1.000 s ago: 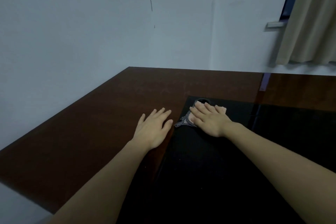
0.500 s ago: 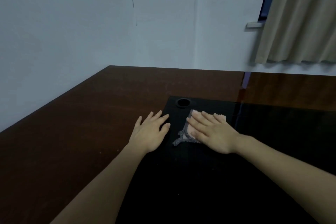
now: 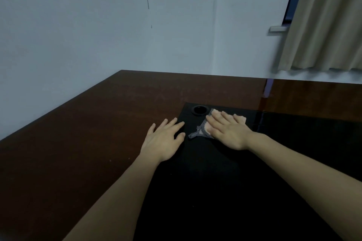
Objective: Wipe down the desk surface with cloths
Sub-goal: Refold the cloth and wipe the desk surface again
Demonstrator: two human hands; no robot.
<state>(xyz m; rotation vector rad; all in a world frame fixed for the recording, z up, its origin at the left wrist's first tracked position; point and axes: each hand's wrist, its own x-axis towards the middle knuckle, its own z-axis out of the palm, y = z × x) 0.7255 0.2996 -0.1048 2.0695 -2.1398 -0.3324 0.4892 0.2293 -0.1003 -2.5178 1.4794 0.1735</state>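
Right hand [image 3: 228, 132] flat, fingers straight, pressing cloth [image 3: 203, 132] on black desk [image 3: 215, 191] panel | left hand [image 3: 163, 141] flat, grip released | risk: cloth corner snags grommet hole [image 3: 199, 110] or bunches under palm, leaving streaks.

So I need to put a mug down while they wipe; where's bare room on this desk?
The brown wooden desk top is bare between the wall and the left hand, and behind the black panel toward the beige curtain. It is crowded at the panel's far corner: round black grommet hole, grey-and-white cloth, right hand pressing it.
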